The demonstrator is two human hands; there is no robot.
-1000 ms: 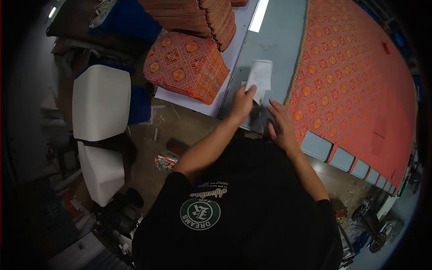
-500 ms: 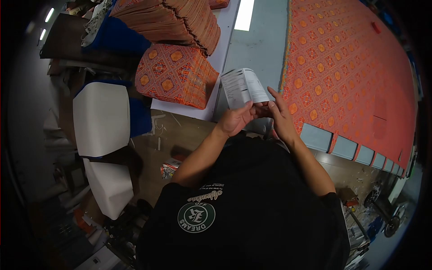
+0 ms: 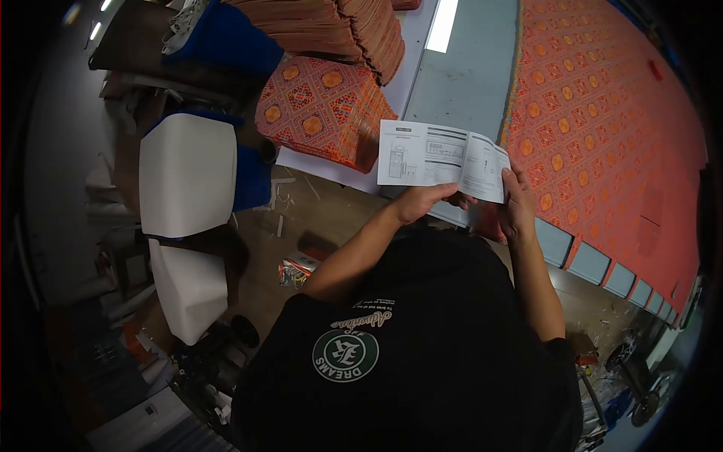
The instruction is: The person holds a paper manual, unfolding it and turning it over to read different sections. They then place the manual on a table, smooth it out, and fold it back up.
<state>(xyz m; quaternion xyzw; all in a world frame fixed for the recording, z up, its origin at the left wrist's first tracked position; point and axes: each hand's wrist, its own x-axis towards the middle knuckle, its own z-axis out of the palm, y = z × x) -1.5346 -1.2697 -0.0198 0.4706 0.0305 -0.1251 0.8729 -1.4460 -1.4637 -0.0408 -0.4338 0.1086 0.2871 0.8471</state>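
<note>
A folded paper leaflet (image 3: 422,154) with printed text and small drawings is spread out above the table edge. My left hand (image 3: 429,202) pinches its lower edge near the middle, thumb on top. At the right end of the sheet, my right hand (image 3: 517,200) grips the edge, its thumb over the print. Behind the leaflet to the left lies a stack of orange patterned fabric pieces (image 3: 312,109). Patterned orange fabric (image 3: 572,135) is spread on the table to the right of the hands.
A grey-blue table top (image 3: 461,83) runs ahead. A taller fabric pile (image 3: 324,26) stands behind the patterned stack. White padded pieces (image 3: 187,177) and a blue bin (image 3: 226,38) are at left. Scraps and a plastic packet (image 3: 295,273) lie on the floor.
The leaflet has been opened out wider and now faces the camera more flatly. My right hand has moved to its right edge. The whole view has shifted slightly.
</note>
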